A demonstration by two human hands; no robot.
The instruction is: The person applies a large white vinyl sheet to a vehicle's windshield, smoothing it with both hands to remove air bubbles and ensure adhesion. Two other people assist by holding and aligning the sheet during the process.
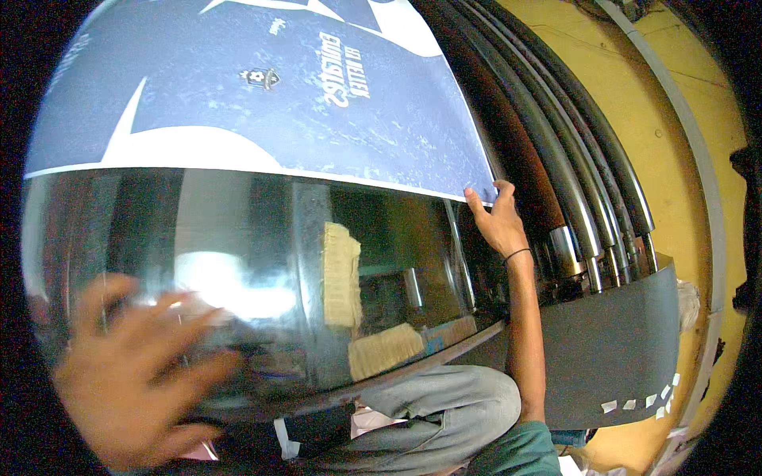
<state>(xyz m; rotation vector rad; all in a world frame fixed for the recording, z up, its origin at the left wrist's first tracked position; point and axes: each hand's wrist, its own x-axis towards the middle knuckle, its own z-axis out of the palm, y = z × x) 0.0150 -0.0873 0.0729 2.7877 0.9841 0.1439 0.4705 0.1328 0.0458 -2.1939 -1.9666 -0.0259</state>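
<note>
A large blue and white printed sheet (381, 119), with a small emblem and lettering, lies across the upper left over a glossy dark surface (397, 238). At the sheet's near right corner, my right hand (500, 222) has its thumb and fingers closed on the edge; a thin dark band circles that wrist. My left hand (147, 369) is large and blurred at the lower left. Its fingers are spread, with nothing seen in them, in front of the dark surface. Whether it touches that surface I cannot tell.
Several long dark rollers (567, 151) run down the right of the sheet to a dark grey end panel (603, 349) bearing small white tape pieces. Pale yellow patches (341, 274) show on the glossy surface, stuck or reflected. My bent knee (452, 401) is close below its edge.
</note>
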